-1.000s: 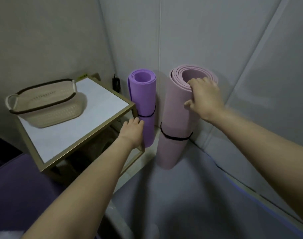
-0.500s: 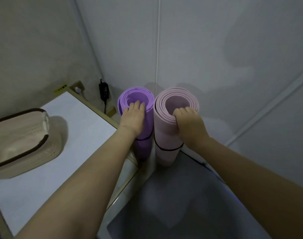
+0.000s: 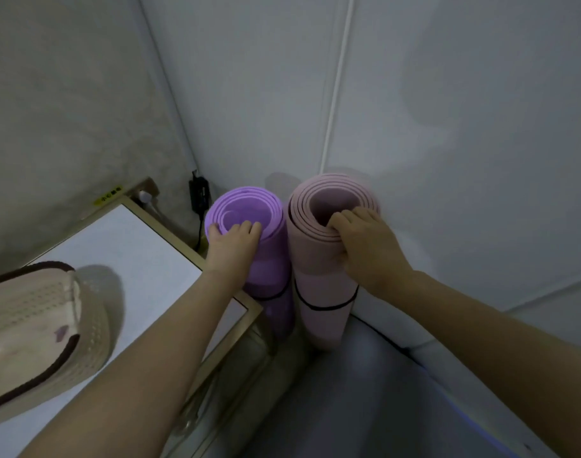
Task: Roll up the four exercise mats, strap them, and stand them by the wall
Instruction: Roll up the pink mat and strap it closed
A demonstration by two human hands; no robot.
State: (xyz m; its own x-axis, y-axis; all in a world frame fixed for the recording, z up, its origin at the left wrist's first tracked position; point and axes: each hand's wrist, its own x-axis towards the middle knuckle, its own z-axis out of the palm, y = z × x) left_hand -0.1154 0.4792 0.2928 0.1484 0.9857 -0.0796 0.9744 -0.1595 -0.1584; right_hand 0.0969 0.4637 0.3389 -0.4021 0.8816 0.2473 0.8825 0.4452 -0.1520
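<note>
Two rolled mats stand upright side by side in the wall corner. The purple mat [image 3: 272,256] is on the left and the pink mat [image 3: 319,279] on the right, each with a black strap round its middle. My left hand [image 3: 231,247] rests on the purple mat's top rim, fingers curled over the edge. At the pink mat's top rim my right hand [image 3: 368,249] grips the roll, its fingertips hooked over the coiled layers.
A gold-framed side table [image 3: 143,259] with a white top stands left of the mats, carrying a beige basket [image 3: 41,328] with dark trim. A black plug and cable [image 3: 198,196] hang on the wall behind it. A grey mat [image 3: 365,401] lies on the floor below.
The view has come closer and higher over the mats. My left hand slid up to the purple mat's rim, and the pink mat now stands tight against the purple one.
</note>
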